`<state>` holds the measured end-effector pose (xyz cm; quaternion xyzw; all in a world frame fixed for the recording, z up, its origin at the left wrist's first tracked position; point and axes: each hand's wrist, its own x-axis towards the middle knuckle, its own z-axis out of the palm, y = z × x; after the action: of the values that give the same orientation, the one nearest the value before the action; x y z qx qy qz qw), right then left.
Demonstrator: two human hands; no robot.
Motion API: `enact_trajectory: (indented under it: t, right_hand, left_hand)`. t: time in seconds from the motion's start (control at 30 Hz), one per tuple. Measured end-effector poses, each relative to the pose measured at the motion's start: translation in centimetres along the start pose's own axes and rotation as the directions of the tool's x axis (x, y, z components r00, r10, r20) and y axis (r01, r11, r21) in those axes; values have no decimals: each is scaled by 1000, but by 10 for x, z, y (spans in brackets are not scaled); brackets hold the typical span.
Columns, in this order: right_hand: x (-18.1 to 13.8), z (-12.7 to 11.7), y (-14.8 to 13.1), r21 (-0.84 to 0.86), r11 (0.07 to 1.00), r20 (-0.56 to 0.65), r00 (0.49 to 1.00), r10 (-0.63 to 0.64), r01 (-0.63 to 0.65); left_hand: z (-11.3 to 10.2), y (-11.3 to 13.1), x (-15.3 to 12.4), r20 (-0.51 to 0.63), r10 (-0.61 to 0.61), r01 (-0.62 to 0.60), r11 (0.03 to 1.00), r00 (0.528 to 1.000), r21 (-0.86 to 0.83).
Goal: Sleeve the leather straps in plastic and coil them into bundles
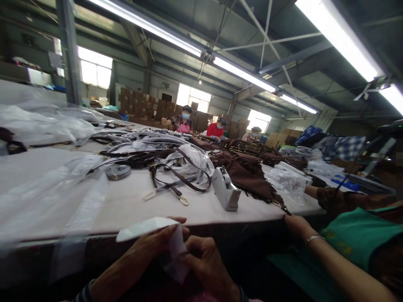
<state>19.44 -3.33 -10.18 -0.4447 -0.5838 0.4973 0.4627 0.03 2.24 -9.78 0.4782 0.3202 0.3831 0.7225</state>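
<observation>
Both my hands are low at the near edge of the long white table [126,205]. My left hand [157,243] is closed on a small white plastic piece [143,228] that sticks out to the left. My right hand [204,260] is closed on the lower end of the same white piece, fingers pinched against it. On the table ahead lie brown leather straps with gold clasps [176,180] and a grey tape dispenser [225,188].
Clear plastic bags [47,126] cover the left of the table; brown fringed bags [248,172] are piled at centre right. A co-worker's arm with a bracelet [311,241] reaches in from the right. Three masked people work at the far end near cardboard boxes.
</observation>
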Motion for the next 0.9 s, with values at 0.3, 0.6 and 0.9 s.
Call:
enact_trajectory:
  t: [0.3,0.6,0.9]
  right_hand:
    - [-13,-5,25,-40,999,-63,998,8,-11]
    - [6,-22,-53,80,992,-148,985,-90,102]
    - [2,-22,-42,273,950,-356,933,-44,150]
  left_hand:
    - [32,11,11,-48,98,-92,989,994,120]
    - [52,-6,22,333,-144,76,975,932,210]
    - [57,-1,33,198,60,-99,977,978,190]
